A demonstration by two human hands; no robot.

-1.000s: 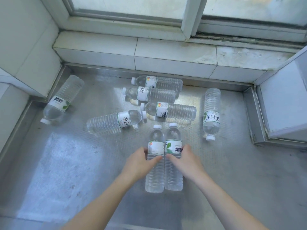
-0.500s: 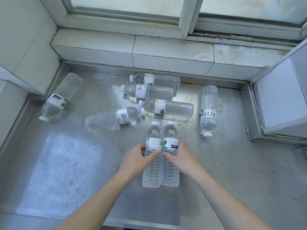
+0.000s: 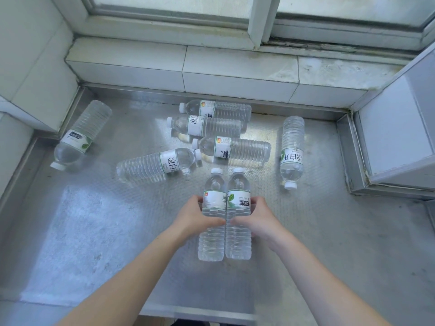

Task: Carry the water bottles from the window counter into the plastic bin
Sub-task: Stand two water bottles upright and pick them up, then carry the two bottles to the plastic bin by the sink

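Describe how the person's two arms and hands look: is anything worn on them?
Both forearms are bare up to the frame edge: no sleeves show. The left hand and right hand wear no gloves, and no watch, ring or bracelet is visible on the wrists or fingers.

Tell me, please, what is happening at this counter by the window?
A person is gathering water bottles off the steel counter. The left hand grips one bottle and the right hand grips another, the pair pressed side by side with their caps pointing toward the window. Six more bottles lie on their sides farther back, one off by the left wall. No plastic bin is in view.
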